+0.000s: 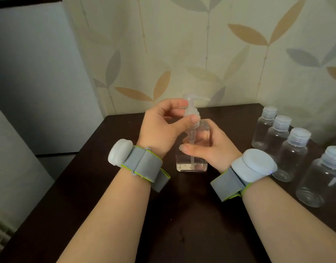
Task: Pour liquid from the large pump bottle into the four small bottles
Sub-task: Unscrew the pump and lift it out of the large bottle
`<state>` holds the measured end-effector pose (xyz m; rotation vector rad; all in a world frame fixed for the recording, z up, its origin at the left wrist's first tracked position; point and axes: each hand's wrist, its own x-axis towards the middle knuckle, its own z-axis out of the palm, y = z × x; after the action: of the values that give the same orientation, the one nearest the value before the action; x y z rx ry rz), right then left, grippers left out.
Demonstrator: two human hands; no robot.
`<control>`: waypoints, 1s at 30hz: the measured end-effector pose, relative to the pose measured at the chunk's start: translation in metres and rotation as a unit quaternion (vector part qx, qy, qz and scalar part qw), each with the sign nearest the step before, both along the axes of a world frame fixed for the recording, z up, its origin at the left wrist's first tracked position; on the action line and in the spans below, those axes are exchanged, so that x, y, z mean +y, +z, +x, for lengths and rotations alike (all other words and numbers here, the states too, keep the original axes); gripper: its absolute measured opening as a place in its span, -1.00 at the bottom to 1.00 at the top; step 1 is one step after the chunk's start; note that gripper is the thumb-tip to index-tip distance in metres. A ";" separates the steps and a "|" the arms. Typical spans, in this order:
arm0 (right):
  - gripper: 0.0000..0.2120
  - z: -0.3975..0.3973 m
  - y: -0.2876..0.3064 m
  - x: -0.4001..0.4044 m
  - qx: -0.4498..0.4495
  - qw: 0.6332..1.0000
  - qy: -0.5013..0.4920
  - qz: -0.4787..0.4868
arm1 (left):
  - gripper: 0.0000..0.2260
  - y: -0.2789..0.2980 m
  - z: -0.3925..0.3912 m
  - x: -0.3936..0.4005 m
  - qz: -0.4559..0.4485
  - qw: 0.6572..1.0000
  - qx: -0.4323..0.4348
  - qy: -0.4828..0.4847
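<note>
A clear square pump bottle [191, 164] stands upright in the middle of the dark table [191, 215], partly filled with clear liquid. My left hand [161, 128] pinches the pump's screw collar [191, 112] between thumb and fingers. Around the bottle's body, from the right side, my right hand [210, 147] curls its fingers and thumb. Several small clear bottles with ribbed caps stand in a row at the right: the farthest [265, 128], then [279, 135], [294, 154], and the nearest [322, 177].
The table sits in a corner, with leaf-patterned wallpaper [182, 54] behind and a pale panel [40, 82] to the left. Both wrists carry grey strapped bands. Dark table surface lies between my forearms.
</note>
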<state>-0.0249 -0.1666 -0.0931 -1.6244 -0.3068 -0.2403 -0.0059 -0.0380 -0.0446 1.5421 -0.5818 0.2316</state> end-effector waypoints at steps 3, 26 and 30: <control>-0.59 0.001 -0.001 -0.002 -0.005 1.000 -0.002 -0.011 | -0.51 -0.001 0.002 -0.001 0.050 0.996 -0.020 0.069; -0.53 0.001 -0.002 -0.002 -0.003 1.000 0.010 0.002 | -0.68 0.006 0.003 0.013 -0.007 0.994 0.072 -0.082; -0.57 0.001 -0.001 -0.004 -0.002 1.000 0.013 -0.003 | -0.71 0.000 0.007 0.011 -0.004 0.990 0.029 -0.140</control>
<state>-0.0243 -0.1701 -0.0942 -1.6255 -0.3312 -0.2236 0.0010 -0.0266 -0.0448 1.4360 -0.7413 -0.0244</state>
